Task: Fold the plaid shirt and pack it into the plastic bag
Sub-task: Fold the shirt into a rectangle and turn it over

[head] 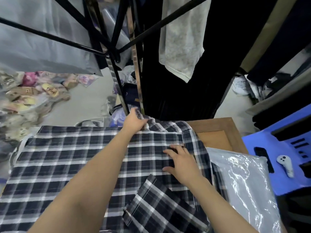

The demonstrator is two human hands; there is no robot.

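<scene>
Biggest risk here imo is the far edge getting away from the left hand (134, 121). That hand is closed in a pinch on the collar end of the plaid shirt (84, 157), right at the far edge of the wooden table (217, 125), and there's a black rack leg (120, 91) just beyond it. If the pull goes crooked, the fabric could slide off the far side or snag on that leg. The other worry is the loose sleeve (161, 204) flopped near the bottom right. If it isn't tucked in, the fold ends up lumpy and won't slide into the plastic bag (249, 187) cleanly.

The right hand (181, 163) is open, fingers spread, pressing flat on the right side of the shirt and gripping nothing. If it lifts early, I'd guess that side bunches up.

The shirt itself is dark navy with white and grey checks, spread mostly flat across the table and covering nearly all of it. The right edge looks folded over, with 1 sleeve lying diagonal on top. The bag sits just right of it, shiny and crinkled, and I can't tell which end is open.
</scene>
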